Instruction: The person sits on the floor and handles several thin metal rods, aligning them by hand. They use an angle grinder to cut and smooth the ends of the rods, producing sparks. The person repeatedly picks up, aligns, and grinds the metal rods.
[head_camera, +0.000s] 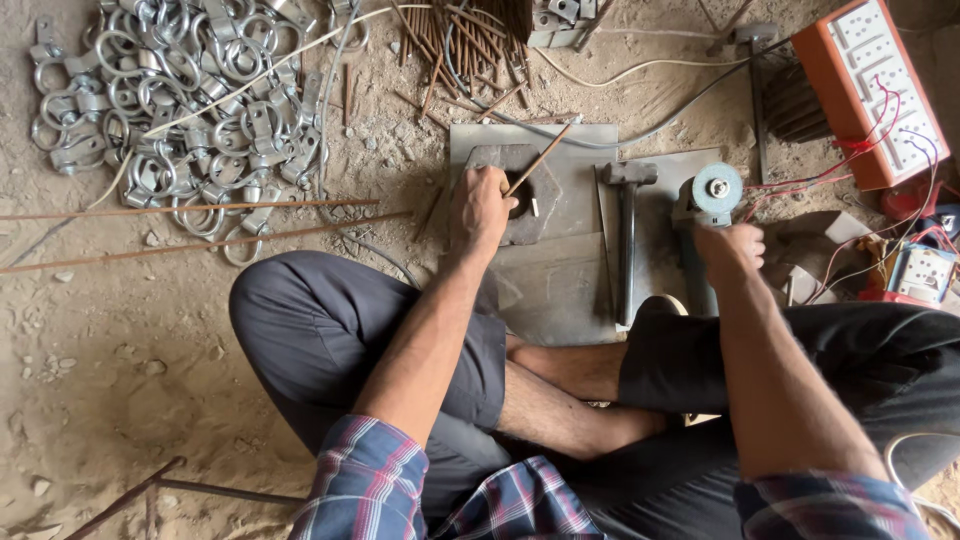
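A thin metal rod (537, 160) is pinched in the left hand (480, 205) over a block die (515, 190) on the steel plate (580, 150); the right hand (730, 250) grips an angle grinder (705, 200), disc clear of the rod, uncut

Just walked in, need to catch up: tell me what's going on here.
A person sits cross-legged on a dirt floor. The left hand holds a thin rod against a hexagonal metal block on a steel plate. The right hand grips an angle grinder. A hammer lies between them; metal ring clamps are piled at the left.
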